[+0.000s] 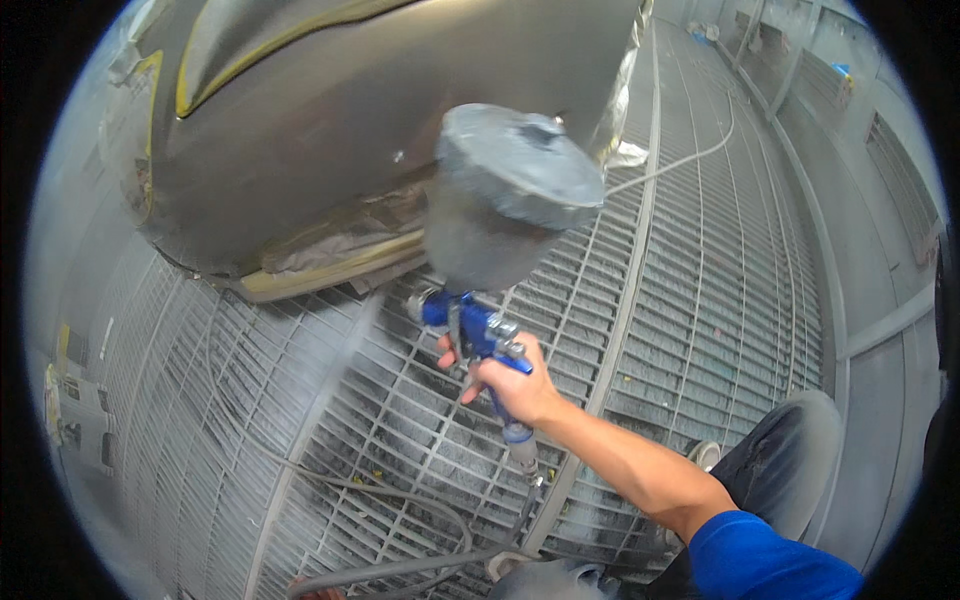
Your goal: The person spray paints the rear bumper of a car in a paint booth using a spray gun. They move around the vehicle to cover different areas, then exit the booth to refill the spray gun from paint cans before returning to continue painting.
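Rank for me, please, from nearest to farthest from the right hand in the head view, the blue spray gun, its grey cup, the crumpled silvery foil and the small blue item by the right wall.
From the right hand:
1. Blue spray gun: in its grip.
2. Grey cup: above the gun.
3. Silvery foil: beyond, at the panel's right edge.
4. Small blue item: far off, upper right.

1 head-worn fisheye looks down, near the right hand (518,385).

Two hands (517,383), one spray gun (482,328), one cup (505,205), one sleeve (765,560), one vehicle body (330,120).
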The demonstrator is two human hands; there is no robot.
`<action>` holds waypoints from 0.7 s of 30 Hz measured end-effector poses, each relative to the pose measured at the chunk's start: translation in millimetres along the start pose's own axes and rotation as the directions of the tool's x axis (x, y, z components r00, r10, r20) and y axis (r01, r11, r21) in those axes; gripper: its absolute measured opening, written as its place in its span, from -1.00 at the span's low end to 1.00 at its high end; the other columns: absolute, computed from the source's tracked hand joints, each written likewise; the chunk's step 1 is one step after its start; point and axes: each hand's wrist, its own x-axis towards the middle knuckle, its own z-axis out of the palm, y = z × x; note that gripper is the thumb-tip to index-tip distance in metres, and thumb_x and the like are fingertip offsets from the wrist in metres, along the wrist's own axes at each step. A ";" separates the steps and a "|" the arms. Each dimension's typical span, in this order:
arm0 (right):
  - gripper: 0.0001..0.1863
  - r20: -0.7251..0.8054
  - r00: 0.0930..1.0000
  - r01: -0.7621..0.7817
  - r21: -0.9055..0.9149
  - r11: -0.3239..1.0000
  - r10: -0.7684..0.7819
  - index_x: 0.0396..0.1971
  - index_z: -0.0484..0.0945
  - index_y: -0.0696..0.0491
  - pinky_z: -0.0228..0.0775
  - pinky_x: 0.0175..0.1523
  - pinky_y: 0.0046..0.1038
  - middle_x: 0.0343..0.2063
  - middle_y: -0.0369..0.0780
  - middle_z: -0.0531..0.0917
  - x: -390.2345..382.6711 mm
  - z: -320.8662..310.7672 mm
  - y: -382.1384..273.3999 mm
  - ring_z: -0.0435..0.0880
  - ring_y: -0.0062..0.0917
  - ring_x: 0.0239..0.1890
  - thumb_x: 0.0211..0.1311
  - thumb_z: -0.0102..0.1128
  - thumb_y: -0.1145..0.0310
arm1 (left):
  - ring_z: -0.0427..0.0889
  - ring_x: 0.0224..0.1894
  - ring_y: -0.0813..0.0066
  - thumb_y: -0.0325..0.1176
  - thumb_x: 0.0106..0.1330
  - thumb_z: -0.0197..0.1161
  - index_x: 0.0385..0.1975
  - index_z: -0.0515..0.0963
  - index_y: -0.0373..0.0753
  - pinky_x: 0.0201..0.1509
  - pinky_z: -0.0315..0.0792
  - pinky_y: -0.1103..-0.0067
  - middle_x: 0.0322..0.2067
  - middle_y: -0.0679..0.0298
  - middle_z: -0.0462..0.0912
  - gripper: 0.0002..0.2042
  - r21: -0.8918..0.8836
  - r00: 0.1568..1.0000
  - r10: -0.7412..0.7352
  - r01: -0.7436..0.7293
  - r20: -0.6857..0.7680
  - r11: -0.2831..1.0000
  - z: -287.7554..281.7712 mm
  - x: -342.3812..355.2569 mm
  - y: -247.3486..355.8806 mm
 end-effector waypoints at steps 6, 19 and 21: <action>-0.53 -0.476 0.876 0.189 0.196 0.962 -0.075 0.16 0.41 0.22 0.75 -0.19 -0.27 0.02 -0.07 0.61 -15.7 -82.7 28.9 0.64 -0.32 0.04 0.21 -0.02 0.58 | 0.25 -0.59 0.64 -0.45 0.41 0.11 -0.53 0.43 -0.16 -0.56 0.11 0.66 -0.64 0.40 0.30 -0.79 0.138 0.959 0.093 -0.057 -0.268 0.989 35.6 -11.1 -1.7; -0.54 -0.325 0.936 0.027 0.440 0.898 0.131 0.05 0.53 0.25 0.72 -0.31 -0.31 -0.09 -0.05 0.68 3.2 21.1 128.1 0.70 -0.34 -0.07 0.08 0.04 0.54 | 0.31 -0.61 0.62 -0.54 0.31 0.12 -0.43 0.46 -0.27 -0.54 0.22 0.67 -0.62 0.34 0.39 -0.94 0.214 0.954 0.178 -0.126 -0.242 0.969 57.7 -32.4 -9.2; -0.59 -0.251 0.953 -0.032 0.476 0.879 0.171 -0.03 0.56 0.26 0.69 -0.34 -0.36 -0.15 -0.07 0.68 16.9 48.7 133.1 0.70 -0.38 -0.13 0.06 0.05 0.53 | 0.32 -0.61 0.59 -0.57 0.26 0.10 -0.43 0.46 -0.30 -0.52 0.25 0.66 -0.62 0.32 0.39 -0.96 0.221 0.947 0.228 -0.178 -0.228 0.959 53.2 -36.5 -0.9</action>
